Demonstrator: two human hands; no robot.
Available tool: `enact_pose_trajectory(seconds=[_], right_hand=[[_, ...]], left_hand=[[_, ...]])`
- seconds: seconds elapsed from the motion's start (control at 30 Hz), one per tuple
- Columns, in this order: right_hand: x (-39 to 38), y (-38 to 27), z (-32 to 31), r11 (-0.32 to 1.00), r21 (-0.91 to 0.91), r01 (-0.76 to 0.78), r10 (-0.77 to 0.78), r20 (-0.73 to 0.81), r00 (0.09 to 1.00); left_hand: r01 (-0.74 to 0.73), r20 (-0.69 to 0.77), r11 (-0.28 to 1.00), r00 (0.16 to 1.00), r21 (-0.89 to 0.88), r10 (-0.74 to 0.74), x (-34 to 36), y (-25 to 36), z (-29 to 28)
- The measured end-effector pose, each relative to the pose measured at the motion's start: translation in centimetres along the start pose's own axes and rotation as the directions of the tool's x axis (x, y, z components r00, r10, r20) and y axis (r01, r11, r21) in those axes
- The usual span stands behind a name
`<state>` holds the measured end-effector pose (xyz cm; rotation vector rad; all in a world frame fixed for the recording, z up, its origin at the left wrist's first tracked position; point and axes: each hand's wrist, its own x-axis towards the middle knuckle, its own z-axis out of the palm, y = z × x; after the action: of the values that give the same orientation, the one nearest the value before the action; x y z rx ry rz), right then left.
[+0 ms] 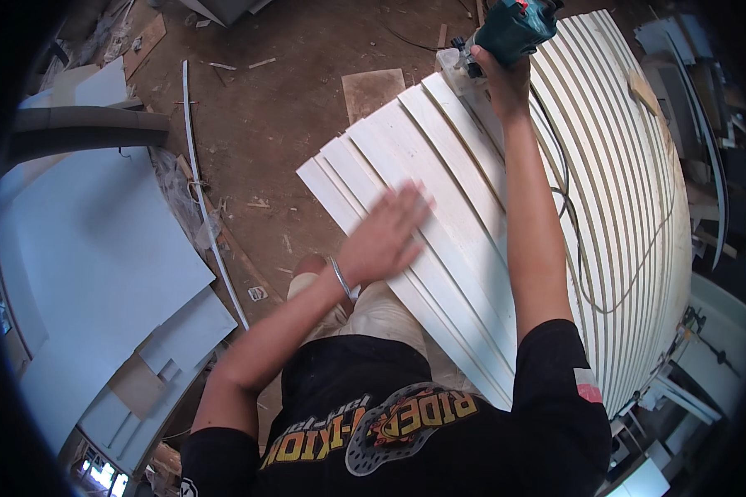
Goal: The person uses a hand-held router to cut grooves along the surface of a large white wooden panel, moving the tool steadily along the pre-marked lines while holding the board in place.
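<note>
In the head view, we see a big white board (389, 149) that fills the middle and right of the frame. At the top, our right hand (506, 79) is wrapped around a green power tool (514, 33), which sits by the board's upper edge. Our left hand (387, 234) is flat, palm down, with its fingers held out and nothing gripped; it is blurry, so we cannot tell if it touches the board. We think the work is well along: the right side has lots of close stripes (622, 178), and they look done. The left side has fewer lines and wide plain bands, so that part may be what is left, but we can't be sure. A thin cord (605, 311) loops over the stripes.
</note>
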<state>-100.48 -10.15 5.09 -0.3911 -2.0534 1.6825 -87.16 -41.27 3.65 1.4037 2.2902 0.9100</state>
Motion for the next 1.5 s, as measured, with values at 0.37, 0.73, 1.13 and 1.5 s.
enact_pose_trajectory(seconds=[0.37, 0.73, 1.13, 1.5], right_hand=[[1.6, 0.2, 5.5, 0.995, -0.098, -0.028, 0.02, -0.077, 0.997], [-2.2, 0.2, 9.4, 0.997, 0.074, 0.004, 0.018, -0.298, 0.954], [-4.9, -1.1, 12.5, 0.991, 0.133, -0.008, 0.064, -0.423, 0.904], [-5.7, -0.6, 12.1, 0.99, 0.135, 0.044, 0.024, -0.465, 0.885]], left_hand=[[0.087, -0.01, 0.981, 0.996, 0.176, -0.086, 2.9, -5.7, -3.5], [-0.279, 0.033, 0.945, 0.957, -0.169, 0.289, 1.9, -9.2, -4.3], [-0.303, -0.076, 0.83, 0.95, -0.469, 0.303, -6.6, -24.9, -13.2], [0.336, -0.569, 0.932, 0.744, -0.134, -0.35, -11.9, -38.7, -25.1]])
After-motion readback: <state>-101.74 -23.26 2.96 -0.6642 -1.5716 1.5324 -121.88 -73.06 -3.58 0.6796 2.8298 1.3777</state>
